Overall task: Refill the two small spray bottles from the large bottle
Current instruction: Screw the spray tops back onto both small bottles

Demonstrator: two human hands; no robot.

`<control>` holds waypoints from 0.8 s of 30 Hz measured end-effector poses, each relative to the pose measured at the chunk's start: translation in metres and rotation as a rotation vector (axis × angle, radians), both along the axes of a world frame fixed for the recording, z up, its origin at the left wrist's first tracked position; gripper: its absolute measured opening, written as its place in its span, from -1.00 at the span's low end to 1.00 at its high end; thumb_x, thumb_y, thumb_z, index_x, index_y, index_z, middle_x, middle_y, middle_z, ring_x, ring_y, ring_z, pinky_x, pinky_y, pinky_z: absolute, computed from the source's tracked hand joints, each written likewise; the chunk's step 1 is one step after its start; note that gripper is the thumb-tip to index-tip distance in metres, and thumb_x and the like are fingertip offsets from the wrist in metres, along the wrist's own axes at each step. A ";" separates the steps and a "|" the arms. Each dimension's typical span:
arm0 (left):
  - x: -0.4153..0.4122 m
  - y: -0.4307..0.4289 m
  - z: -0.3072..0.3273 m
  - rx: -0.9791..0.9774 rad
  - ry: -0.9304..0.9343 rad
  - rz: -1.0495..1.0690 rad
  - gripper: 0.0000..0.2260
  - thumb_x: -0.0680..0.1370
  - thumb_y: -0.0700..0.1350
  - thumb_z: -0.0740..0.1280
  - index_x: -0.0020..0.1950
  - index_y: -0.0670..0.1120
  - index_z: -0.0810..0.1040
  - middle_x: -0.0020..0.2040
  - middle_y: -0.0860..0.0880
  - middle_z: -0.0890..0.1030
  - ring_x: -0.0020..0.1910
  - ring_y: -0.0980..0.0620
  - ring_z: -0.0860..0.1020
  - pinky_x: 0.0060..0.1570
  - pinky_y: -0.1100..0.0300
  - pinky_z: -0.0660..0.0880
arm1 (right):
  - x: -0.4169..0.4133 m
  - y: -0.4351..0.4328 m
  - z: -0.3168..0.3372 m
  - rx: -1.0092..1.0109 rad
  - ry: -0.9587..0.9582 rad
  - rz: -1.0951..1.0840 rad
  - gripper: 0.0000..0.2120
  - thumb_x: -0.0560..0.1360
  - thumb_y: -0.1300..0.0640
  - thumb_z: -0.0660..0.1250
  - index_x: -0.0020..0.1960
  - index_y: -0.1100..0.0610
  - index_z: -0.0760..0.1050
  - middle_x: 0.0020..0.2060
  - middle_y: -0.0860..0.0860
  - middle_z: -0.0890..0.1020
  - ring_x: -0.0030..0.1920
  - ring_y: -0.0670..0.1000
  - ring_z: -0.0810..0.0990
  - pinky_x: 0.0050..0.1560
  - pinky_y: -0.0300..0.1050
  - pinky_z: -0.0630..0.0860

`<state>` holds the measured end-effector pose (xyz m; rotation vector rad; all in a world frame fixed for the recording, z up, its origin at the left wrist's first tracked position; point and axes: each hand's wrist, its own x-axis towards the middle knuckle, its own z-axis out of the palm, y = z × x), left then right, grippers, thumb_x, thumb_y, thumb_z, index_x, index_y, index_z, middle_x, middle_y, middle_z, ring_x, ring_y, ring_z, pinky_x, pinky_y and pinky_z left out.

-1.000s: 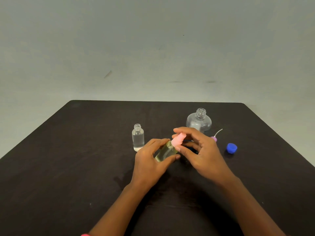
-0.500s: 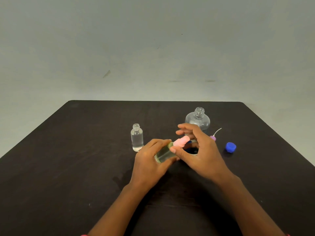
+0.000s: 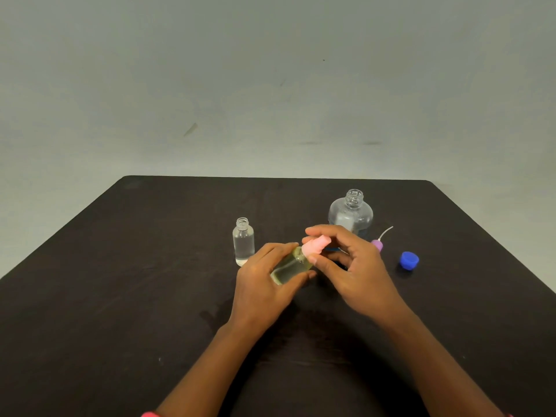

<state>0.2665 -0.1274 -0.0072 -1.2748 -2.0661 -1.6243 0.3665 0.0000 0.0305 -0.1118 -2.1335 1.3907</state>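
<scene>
My left hand (image 3: 264, 281) grips a small spray bottle (image 3: 290, 266) with yellowish liquid, tilted with its top toward the right. My right hand (image 3: 352, 266) pinches the pink spray cap (image 3: 314, 246) sitting on that bottle's neck. A second small clear bottle (image 3: 243, 241) stands uncapped just left of my hands, holding clear liquid. The large clear bottle (image 3: 350, 215) stands open behind my right hand. A purple spray head with a white tube (image 3: 377, 243) lies on the table, partly hidden by my right hand.
A blue cap (image 3: 408, 260) lies to the right of the purple spray head. Everything rests on a dark table (image 3: 120, 281) with a pale wall behind it. A faint wet patch shows on the table near my left wrist.
My right hand's fingers have shifted around the pink cap while the left hand keeps the bottle in about the same place. The other bottles and caps have not moved.
</scene>
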 end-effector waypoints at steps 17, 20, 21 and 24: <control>0.001 0.002 -0.001 -0.006 0.028 0.019 -0.57 0.36 0.15 0.42 0.12 -0.06 0.60 -0.02 0.09 0.63 -0.04 0.16 0.60 -0.09 0.07 0.58 | 0.002 -0.002 0.000 0.045 0.013 -0.068 -0.61 0.45 0.08 0.43 0.24 -0.03 0.43 0.07 -0.11 0.60 0.13 -0.11 0.58 0.06 -0.21 0.57; 0.001 0.002 -0.001 0.003 0.008 0.032 -0.58 0.34 0.14 0.44 0.10 -0.06 0.60 -0.03 0.09 0.63 -0.05 0.17 0.60 -0.09 0.08 0.58 | 0.003 -0.001 0.001 0.001 0.057 0.011 -0.60 0.48 0.28 0.38 0.28 0.04 0.44 0.10 -0.06 0.61 0.18 -0.07 0.57 0.12 -0.21 0.54; 0.000 0.002 -0.001 0.001 0.006 0.035 -0.59 0.35 0.13 0.44 0.10 -0.06 0.61 -0.03 0.10 0.63 -0.05 0.16 0.60 -0.10 0.08 0.58 | 0.002 -0.001 0.002 -0.008 0.064 0.024 -0.62 0.48 0.28 0.37 0.25 0.04 0.47 0.09 -0.05 0.62 0.17 -0.07 0.58 0.12 -0.21 0.54; -0.001 0.002 -0.003 -0.010 0.010 0.041 -0.59 0.36 0.13 0.44 0.10 -0.07 0.61 -0.02 0.09 0.63 -0.05 0.15 0.60 -0.10 0.07 0.58 | 0.002 -0.003 0.003 -0.041 0.058 0.033 -0.70 0.49 0.19 0.36 0.19 -0.02 0.51 0.04 -0.04 0.65 0.12 -0.07 0.62 0.06 -0.19 0.56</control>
